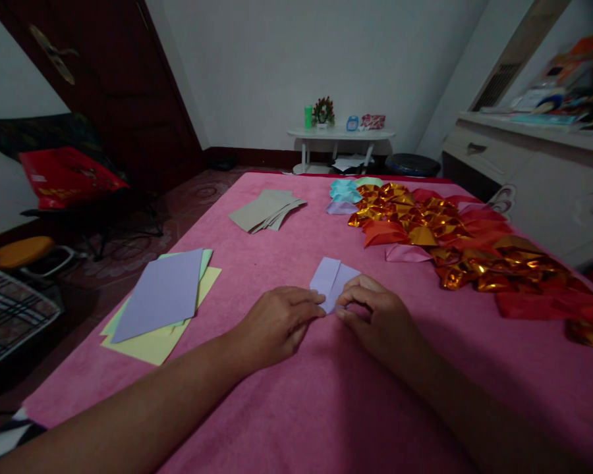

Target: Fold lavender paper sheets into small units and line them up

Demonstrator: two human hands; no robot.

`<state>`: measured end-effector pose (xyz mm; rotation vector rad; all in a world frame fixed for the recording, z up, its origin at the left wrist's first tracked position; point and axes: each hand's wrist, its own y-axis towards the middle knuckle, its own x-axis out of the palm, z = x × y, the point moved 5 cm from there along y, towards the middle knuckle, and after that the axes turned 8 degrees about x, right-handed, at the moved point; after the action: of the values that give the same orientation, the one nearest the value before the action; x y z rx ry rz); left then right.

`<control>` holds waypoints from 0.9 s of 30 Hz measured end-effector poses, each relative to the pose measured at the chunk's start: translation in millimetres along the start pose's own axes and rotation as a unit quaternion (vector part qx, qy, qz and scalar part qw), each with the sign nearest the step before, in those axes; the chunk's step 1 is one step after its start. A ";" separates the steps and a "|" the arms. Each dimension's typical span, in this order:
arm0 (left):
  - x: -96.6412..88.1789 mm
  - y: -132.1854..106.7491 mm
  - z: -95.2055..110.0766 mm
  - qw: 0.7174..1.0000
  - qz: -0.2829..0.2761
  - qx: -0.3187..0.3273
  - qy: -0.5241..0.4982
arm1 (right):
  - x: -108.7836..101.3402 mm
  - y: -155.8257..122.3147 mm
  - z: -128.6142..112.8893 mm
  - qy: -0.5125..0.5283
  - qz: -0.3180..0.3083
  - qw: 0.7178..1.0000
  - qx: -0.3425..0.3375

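Observation:
A folded sheet of lilac paper (325,275) lies on the pink cloth between my hands, with a lengthwise flap and slanted corners. My left hand (280,321) presses its closed fingers on the paper's lower left edge. At the opposite side, my right hand (384,315) pinches the paper's right edge between thumb and fingers, partly covering it. A stack of coloured paper (159,293) sits to the left of my left hand, lilac on top with green and yellow beneath. Beyond my right hand are many folded paper pieces (415,217) in shiny gold, red, orange, pink and blue.
Grey-brown paper sheets (267,209) lie fanned out farther back on the pink cloth (277,257). A white side table (340,133) stands by the wall. On the right is a pale cabinet (538,178); on the left, a chair holds a red bag (72,176).

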<state>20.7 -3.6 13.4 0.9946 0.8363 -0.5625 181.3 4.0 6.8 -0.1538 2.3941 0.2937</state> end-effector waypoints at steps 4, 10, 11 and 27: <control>-0.1 0.3 0.7 1.000 -0.006 -0.006 -0.005 | 0.3 0.0 -1.1 0.004 -0.013 1.000 -0.001; 1.9 -1.4 -0.1 1.000 -0.006 -0.018 -0.009 | 1.8 1.2 -6.6 -0.060 0.008 0.998 -0.019; 2.1 -1.3 -0.3 1.000 -0.005 -0.019 -0.011 | 2.3 1.3 -6.7 -0.077 0.018 0.997 -0.019; 3.1 -2.0 1.4 1.000 -0.007 -0.004 -0.003 | 4.7 2.7 0.8 -0.098 0.060 0.993 0.031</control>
<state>21.5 -5.9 10.3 0.9795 0.8414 -0.5736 177.8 6.7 3.5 0.0469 2.2179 0.2762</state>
